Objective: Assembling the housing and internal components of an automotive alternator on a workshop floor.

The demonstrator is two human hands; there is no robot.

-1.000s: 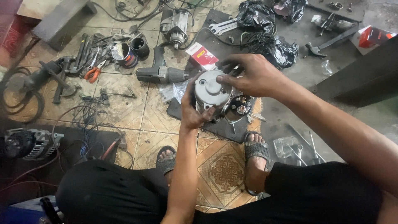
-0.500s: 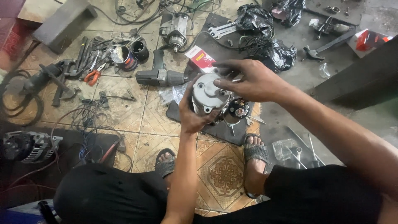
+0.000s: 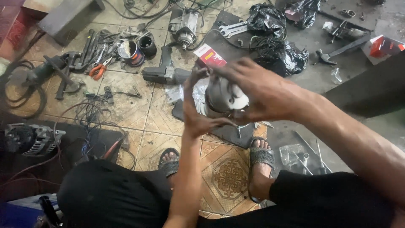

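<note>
Left hand (image 3: pixel 195 110): cups the housing (image 3: pixel 223 98) from below and beside, fingers up, steadying it
Right hand (image 3: pixel 257 90): clamped over the housing's top; grip looks set for turning
Housing: grey metal, held between both hands above the mat (image 3: pixel 219 131)
Nearby: drill (image 3: pixel 162 74); red box (image 3: pixel 209 55); alternator (image 3: pixel 31 138) well left

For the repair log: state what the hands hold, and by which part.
Both hold a round grey metal housing: left hand cups its underside, right hand grips its top and far side.
</note>
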